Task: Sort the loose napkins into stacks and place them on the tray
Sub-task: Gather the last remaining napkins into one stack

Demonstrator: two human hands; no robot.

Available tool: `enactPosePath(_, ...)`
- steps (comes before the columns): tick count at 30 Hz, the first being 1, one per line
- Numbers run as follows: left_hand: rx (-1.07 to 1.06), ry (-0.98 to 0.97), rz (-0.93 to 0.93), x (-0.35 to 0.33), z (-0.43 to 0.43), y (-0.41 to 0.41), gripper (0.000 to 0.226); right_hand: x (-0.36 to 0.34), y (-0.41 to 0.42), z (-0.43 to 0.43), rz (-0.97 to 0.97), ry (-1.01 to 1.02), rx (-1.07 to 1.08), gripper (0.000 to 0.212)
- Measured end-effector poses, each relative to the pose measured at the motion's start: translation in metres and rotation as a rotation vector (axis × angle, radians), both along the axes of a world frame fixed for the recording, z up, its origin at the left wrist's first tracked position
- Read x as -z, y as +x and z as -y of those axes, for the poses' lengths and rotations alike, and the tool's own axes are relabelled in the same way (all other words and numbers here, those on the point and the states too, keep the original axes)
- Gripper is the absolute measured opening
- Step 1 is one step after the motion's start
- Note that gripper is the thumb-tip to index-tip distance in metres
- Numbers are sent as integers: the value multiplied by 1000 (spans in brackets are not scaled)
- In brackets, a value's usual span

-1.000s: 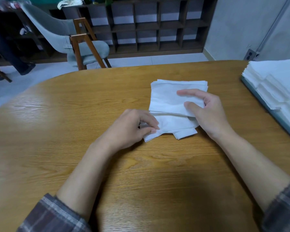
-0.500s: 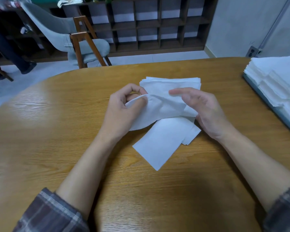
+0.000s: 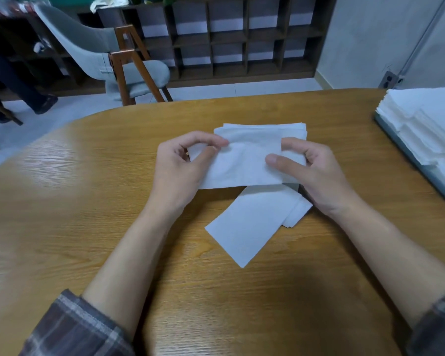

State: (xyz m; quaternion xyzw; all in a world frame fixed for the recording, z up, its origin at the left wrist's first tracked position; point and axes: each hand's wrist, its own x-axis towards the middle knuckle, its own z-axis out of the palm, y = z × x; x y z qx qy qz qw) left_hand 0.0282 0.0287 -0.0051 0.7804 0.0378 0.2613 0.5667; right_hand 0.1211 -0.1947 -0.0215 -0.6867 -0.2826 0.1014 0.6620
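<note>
I see my left hand [image 3: 179,173] and right hand [image 3: 319,178] pinching one napkin [image 3: 244,163]; pile [image 3: 267,129] behind half-hidden, tray [image 3: 419,168] stacks [image 3: 427,116] cut off right.

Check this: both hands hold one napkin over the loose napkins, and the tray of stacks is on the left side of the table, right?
Not quite: the head view shows the tray of stacks on the right side of the table, not the left. The left hand and right hand do hold one napkin over the loose napkins.
</note>
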Motion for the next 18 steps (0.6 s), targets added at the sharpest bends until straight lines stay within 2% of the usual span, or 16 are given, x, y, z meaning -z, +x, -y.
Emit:
enactPosePath(5,17,-72,-6,2,7,0,16,2,-9,-4,-78,77,-139,20)
enactPosePath(10,64,-36,-39,6,9,2,16,1,-12,-8,-100,32,-56,31)
enactPosePath(14,24,58,-30,11,7,4,15,5,-12,-12,-85,-16,28,15)
enactPosePath(16,-81,215,5,15,8,4,16,4,-9,-12,-71,9,99,25)
enactPosePath(18,-170,294,21,16,12,2,23,6,-1,-8,-24,34,172,48)
